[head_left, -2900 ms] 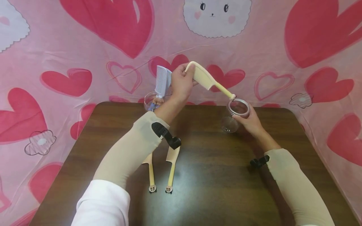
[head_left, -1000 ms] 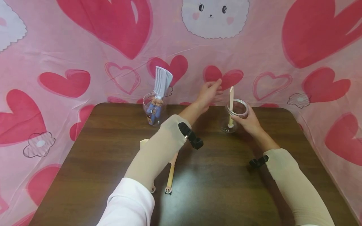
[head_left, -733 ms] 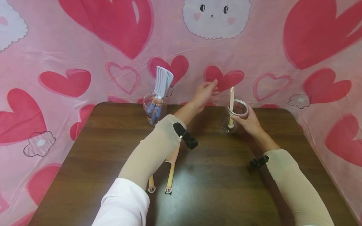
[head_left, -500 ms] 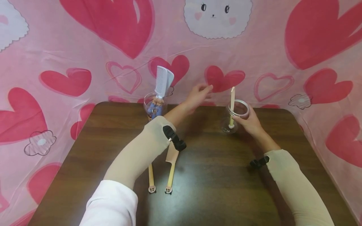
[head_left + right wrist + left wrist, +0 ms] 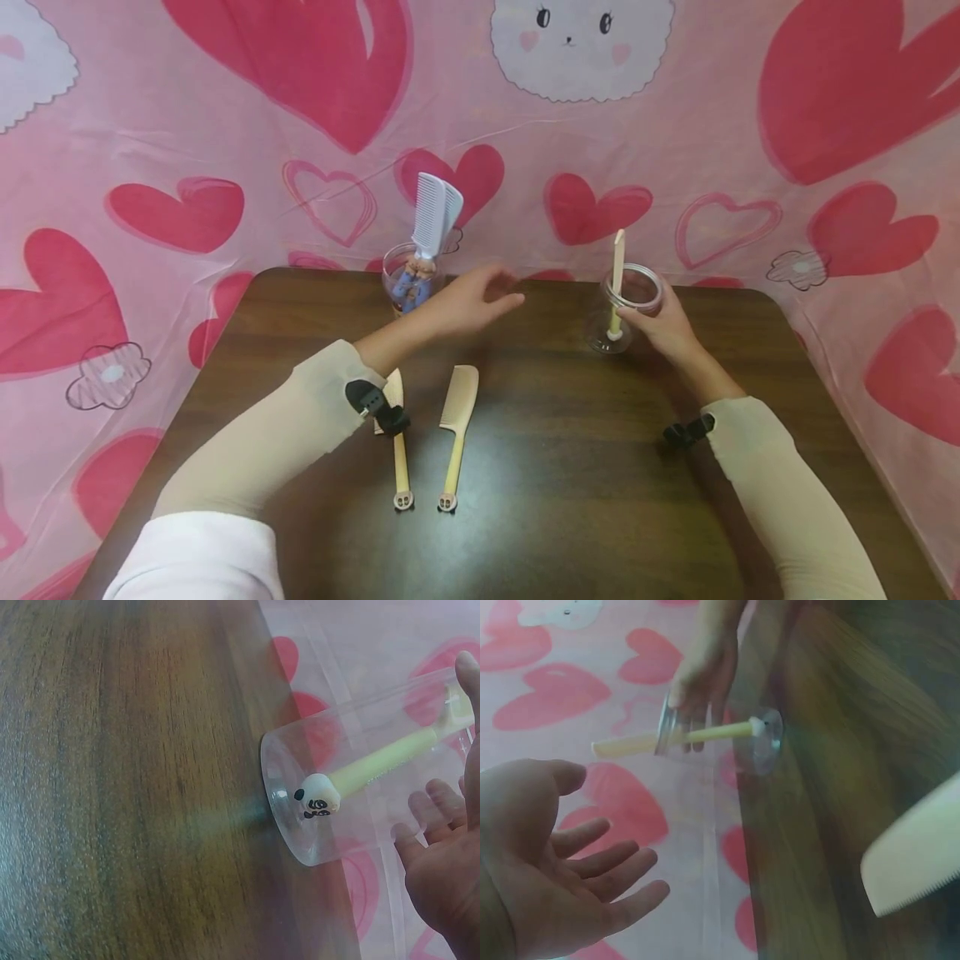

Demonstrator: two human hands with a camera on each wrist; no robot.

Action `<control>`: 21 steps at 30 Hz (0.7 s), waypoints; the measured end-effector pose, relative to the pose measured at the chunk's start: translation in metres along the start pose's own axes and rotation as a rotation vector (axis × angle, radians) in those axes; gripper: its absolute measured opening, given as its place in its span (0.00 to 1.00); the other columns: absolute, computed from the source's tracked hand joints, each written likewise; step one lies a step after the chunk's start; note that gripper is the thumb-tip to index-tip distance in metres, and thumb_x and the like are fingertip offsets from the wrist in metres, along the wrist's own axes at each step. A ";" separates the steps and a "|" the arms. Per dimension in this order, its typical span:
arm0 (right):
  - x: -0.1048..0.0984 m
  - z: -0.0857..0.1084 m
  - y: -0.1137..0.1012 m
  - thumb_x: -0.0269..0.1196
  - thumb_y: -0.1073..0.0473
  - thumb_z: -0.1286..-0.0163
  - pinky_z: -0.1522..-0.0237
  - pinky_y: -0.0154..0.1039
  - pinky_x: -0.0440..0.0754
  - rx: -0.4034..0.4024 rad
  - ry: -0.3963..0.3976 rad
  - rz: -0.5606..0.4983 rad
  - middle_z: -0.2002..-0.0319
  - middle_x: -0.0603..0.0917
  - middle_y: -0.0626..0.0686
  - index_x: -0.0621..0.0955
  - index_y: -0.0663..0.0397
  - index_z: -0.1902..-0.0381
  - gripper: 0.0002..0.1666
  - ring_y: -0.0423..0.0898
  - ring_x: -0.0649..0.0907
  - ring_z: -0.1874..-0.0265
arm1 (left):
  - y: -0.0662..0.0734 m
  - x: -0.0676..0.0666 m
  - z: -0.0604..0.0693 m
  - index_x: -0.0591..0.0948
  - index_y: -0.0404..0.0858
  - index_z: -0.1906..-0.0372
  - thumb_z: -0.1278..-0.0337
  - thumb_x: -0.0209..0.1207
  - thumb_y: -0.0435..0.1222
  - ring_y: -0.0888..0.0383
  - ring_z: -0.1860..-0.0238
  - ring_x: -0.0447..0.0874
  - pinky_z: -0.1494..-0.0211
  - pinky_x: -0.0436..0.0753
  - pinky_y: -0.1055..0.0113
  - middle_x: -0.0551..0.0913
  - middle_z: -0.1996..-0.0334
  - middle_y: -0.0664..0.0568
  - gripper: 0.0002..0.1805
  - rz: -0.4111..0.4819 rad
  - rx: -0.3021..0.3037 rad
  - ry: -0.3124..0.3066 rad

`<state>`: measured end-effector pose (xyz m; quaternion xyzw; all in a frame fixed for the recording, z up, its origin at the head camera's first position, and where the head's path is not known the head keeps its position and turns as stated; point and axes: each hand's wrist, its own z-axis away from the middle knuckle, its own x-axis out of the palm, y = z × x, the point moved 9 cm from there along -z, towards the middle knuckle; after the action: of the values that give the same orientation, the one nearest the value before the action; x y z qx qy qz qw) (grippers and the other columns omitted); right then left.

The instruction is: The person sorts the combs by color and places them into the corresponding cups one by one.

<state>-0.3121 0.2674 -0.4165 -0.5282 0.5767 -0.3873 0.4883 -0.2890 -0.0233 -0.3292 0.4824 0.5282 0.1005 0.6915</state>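
Note:
My right hand point(image 5: 667, 322) grips a clear jar point(image 5: 606, 333) at the table's back right, its fingers round the side in the right wrist view. A yellow comb point(image 5: 618, 265) stands in that jar, handle end down; its animal-face tip point(image 5: 319, 796) rests near the bottom. My left hand point(image 5: 474, 302) hangs above the table with nothing in it, fingers relaxed and spread in the left wrist view. Below it lie two yellow combs, one point(image 5: 461, 400) in full view, the other point(image 5: 400, 458) partly behind the left wrist strap.
At the back left stands another clear jar point(image 5: 392, 267) holding two pale blue combs point(image 5: 431, 218) with figure-shaped handles. The dark wooden table point(image 5: 570, 500) ends at a pink cloth point(image 5: 525, 125) printed with hearts.
A yellow comb that my left hand held is now in the right jar. My left hand has let it go and moved back left and down. My right hand has kept its place.

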 end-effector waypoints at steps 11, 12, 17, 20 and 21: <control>0.001 0.001 -0.003 0.65 0.78 0.36 0.44 0.24 0.75 -0.035 -0.001 -0.023 0.45 0.79 0.45 0.64 0.69 0.28 0.40 0.39 0.78 0.45 | -0.041 -0.020 0.063 0.76 0.27 0.39 0.31 0.62 0.38 0.40 0.39 0.79 0.33 0.76 0.47 0.81 0.42 0.37 0.24 -0.142 0.024 -0.006; 0.000 0.001 -0.003 0.65 0.78 0.36 0.44 0.24 0.75 -0.033 0.003 -0.014 0.45 0.79 0.45 0.64 0.69 0.28 0.40 0.39 0.78 0.45 | -0.046 -0.022 0.068 0.76 0.28 0.39 0.31 0.62 0.38 0.40 0.39 0.79 0.34 0.77 0.46 0.81 0.42 0.37 0.24 -0.145 0.015 -0.006; -0.002 0.000 0.000 0.66 0.76 0.36 0.44 0.23 0.74 -0.014 0.020 0.036 0.44 0.78 0.49 0.63 0.67 0.28 0.41 0.39 0.78 0.46 | -0.073 -0.031 0.091 0.75 0.27 0.39 0.31 0.63 0.38 0.37 0.39 0.78 0.33 0.75 0.43 0.81 0.43 0.36 0.24 -0.168 -0.041 -0.013; -0.003 -0.001 0.002 0.67 0.76 0.36 0.45 0.23 0.74 -0.003 0.025 0.047 0.43 0.77 0.50 0.63 0.68 0.27 0.42 0.38 0.77 0.46 | -0.091 -0.035 0.102 0.75 0.26 0.39 0.32 0.63 0.37 0.35 0.39 0.77 0.33 0.74 0.41 0.80 0.43 0.34 0.24 -0.179 -0.072 -0.001; -0.003 -0.001 0.002 0.67 0.76 0.36 0.45 0.23 0.74 0.001 0.024 0.042 0.43 0.77 0.50 0.63 0.68 0.27 0.42 0.38 0.77 0.46 | -0.096 -0.036 0.106 0.75 0.26 0.40 0.32 0.64 0.37 0.34 0.39 0.78 0.34 0.75 0.41 0.80 0.43 0.33 0.24 -0.181 -0.083 0.007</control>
<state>-0.3139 0.2705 -0.4180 -0.5111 0.5934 -0.3835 0.4894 -0.2525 -0.1558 -0.3832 0.4033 0.5675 0.0609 0.7152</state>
